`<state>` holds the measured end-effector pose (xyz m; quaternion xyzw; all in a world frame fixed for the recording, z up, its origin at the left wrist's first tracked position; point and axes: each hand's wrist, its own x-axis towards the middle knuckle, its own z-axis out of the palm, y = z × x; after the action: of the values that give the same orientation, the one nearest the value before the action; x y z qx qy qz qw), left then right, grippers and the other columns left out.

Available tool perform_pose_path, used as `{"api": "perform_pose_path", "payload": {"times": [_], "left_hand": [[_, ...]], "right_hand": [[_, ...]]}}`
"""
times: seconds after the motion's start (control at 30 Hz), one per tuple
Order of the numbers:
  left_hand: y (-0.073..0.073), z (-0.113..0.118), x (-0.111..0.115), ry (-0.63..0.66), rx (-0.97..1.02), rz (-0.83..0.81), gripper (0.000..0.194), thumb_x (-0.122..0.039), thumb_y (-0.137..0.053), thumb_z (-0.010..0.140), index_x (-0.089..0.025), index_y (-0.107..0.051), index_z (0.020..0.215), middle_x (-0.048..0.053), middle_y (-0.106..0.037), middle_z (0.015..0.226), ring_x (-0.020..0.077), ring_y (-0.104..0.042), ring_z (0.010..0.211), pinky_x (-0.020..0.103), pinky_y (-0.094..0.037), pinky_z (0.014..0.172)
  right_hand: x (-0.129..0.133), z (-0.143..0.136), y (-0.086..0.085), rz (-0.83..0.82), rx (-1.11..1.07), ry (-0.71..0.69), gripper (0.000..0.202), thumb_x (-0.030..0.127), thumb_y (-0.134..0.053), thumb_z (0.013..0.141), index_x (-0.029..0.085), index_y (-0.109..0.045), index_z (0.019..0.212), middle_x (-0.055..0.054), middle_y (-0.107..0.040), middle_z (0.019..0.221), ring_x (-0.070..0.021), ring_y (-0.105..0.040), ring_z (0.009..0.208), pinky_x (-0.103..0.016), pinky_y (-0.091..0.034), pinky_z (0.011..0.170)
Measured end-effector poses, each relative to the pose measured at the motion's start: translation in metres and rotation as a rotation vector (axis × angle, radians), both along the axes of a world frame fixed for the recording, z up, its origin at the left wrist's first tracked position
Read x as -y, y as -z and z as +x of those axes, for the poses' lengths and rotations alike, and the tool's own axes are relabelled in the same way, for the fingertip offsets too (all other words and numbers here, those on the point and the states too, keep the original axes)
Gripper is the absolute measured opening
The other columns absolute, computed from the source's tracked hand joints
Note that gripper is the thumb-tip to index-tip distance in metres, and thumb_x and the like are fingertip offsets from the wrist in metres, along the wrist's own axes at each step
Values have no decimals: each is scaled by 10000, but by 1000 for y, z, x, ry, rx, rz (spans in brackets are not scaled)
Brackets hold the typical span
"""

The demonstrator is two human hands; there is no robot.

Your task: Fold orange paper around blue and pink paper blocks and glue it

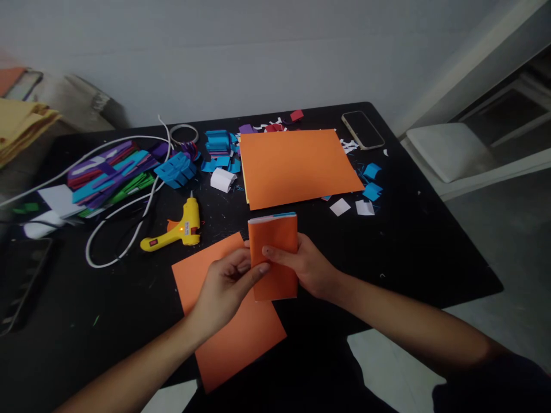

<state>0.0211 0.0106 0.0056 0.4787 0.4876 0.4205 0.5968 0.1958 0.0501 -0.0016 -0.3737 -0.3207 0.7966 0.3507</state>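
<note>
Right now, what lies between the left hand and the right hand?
In the head view, an upright orange paper packet lies there, the left hand and right hand gripping it from either side.

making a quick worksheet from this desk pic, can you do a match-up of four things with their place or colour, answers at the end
Things
1. glue gun
2. phone
3. upright orange paper
4. white seat

Place or colour
A. off the table, to the right
B. yellow
C. held by the left hand and right hand
D. on the table, by its far right corner

Pairs: 1-B, 2-D, 3-C, 4-A
</note>
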Motion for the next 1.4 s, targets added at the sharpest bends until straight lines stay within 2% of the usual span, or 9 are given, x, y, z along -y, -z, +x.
{"api": "perform_pose_path", "payload": {"times": [0.17,0.27,0.43,0.53,0.63,0.73,0.83,1.03,1.4], "left_hand": [[7,3,4,22,-76,-31,191,-366,-791,883,-179,-755,898,31,-747,754,145,-666,637,223,-516,547],[5,-2,1,25,-94,-27,207,-376,-779,890,-176,-763,944,45,-766,797,153,-681,663,229,-526,565],[-5,-27,-14,-44,-296,158,188,-368,-784,882,-192,-745,936,34,-753,808,152,-656,660,228,-510,560],[-10,-43,-24,-52,-479,382,134,-331,-769,895,-215,-748,959,34,-745,861,174,-671,742,273,-545,667],[-15,-52,-29,0,-602,565,97,-294,-754,906,-228,-753,977,56,-750,941,212,-691,867,323,-554,778],[-17,-56,-31,86,-638,632,96,-278,-725,937,-231,-754,1015,65,-752,975,210,-698,880,323,-555,778],[-14,-57,-32,130,-652,654,121,-283,-716,956,-232,-753,1060,59,-763,975,196,-711,856,302,-558,756],[-2,-61,-35,62,-661,672,243,-363,-779,915,-231,-754,1118,64,-812,1027,208,-767,892,292,-600,768],[1,-65,-36,102,-687,691,237,-367,-769,923,-225,-752,1111,66,-821,1014,188,-778,855,257,-610,724]], "right_hand": [[-5,-2,2,-59,-39,116,287,388,-918,741,224,-793,940,-30,-787,1002,-202,-718,923,-381,-571,933],[-11,0,0,-53,-38,176,228,298,-924,691,222,-763,834,-2,-759,900,-188,-685,865,-361,-556,896],[-24,15,-4,100,38,218,259,157,-906,626,237,-723,790,39,-687,813,-171,-630,820,-344,-529,866],[-28,25,-7,299,138,197,300,177,-924,640,253,-709,835,39,-686,833,-172,-633,807,-349,-532,834],[-28,33,-12,616,346,145,378,214,-899,728,275,-712,1050,4,-737,916,-213,-681,869,-394,-545,859],[-26,37,-16,952,500,90,433,218,-812,852,307,-691,1258,-28,-774,1039,-246,-718,995,-453,-542,981],[-27,38,-14,1108,527,16,333,238,-737,940,343,-739,1256,-35,-789,1147,-251,-731,1050,-465,-570,981],[-32,36,-2,1055,511,44,176,275,-754,945,366,-827,1076,-10,-827,1057,-250,-766,964,-470,-622,904],[-36,39,-1,1001,564,39,162,325,-824,889,347,-827,1050,-10,-823,1009,-245,-760,915,-435,-602,875]]}}
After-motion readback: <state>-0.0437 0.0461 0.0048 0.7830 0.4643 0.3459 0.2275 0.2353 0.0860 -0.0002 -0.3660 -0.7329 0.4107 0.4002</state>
